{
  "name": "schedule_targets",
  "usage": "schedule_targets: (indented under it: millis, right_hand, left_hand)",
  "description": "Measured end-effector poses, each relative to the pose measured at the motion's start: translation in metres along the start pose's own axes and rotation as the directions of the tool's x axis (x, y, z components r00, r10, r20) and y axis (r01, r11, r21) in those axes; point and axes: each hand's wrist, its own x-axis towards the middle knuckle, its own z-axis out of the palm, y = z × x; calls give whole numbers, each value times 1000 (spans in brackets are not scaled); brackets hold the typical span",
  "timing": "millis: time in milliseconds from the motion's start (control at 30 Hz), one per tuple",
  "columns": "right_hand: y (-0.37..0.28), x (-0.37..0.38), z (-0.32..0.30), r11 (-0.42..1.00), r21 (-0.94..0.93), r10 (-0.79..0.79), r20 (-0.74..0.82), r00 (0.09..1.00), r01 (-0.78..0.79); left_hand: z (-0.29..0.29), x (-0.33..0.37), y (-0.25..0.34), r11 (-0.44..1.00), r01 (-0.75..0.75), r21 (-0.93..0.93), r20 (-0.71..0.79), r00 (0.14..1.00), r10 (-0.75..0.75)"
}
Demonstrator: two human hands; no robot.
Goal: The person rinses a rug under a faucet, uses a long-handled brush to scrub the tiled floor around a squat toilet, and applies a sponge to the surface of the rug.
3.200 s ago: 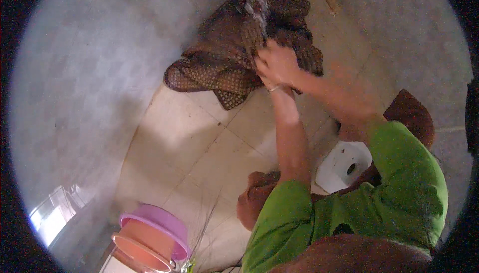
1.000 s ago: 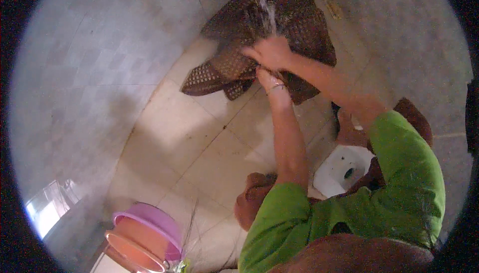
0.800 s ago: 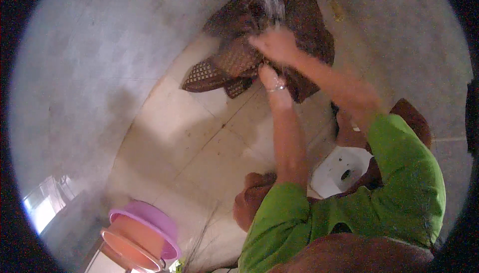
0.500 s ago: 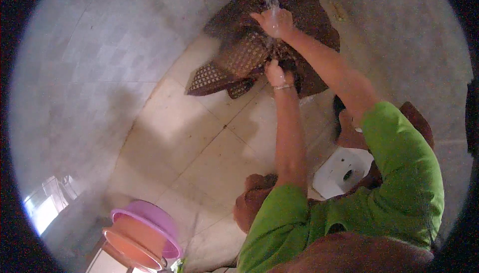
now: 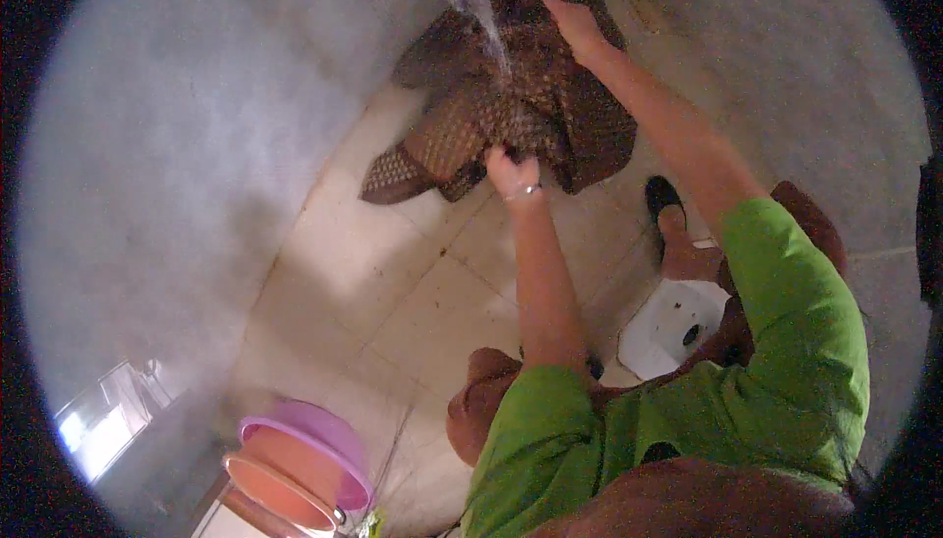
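A wet dark brown cloth (image 5: 462, 125) with a pale checked pattern lies bunched on the tiled floor. Its near edge is in the grip of my left hand (image 5: 513, 172), whose fingers curl into the fabric. My right hand (image 5: 577, 27) is stretched out over the far right part of the cloth, its fingers extended; whether it touches the fabric is hard to tell. From above, a stream of water (image 5: 478, 9) falls onto the middle of the cloth, between the two hands.
Pale floor tiles (image 5: 393, 273) lie between me and the cloth, bordered by a grey wall (image 5: 187, 135) on the left. At lower left are a purple basin (image 5: 329, 430) and an orange basin (image 5: 280, 489). A white stool (image 5: 653, 337) is beneath me, near my foot in a dark shoe (image 5: 663, 194).
My right hand has left the water stream and moved farther and to the right. My left hand has pulled a little nearer and left, and the cloth is spread out more between them.
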Motion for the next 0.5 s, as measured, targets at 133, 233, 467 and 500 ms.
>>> schedule_targets:
  millis: [133,233,467,500]
  right_hand:
    - [16,18,-1,775,582,296,8,955,-245]
    - [25,31,-1,843,526,221,-153,963,-110]
    - [-153,33,-84,834,354,-477,79,875,423]
    - [-178,43,-107,771,376,-546,-26,838,514]
  left_hand:
    - [-5,5,4,991,-15,-132,-65,998,6]
    - [14,1,1,992,-90,-92,-55,995,85]
    - [56,-15,9,984,-156,91,37,987,154]
    - [66,-16,-2,889,-229,395,115,973,200]
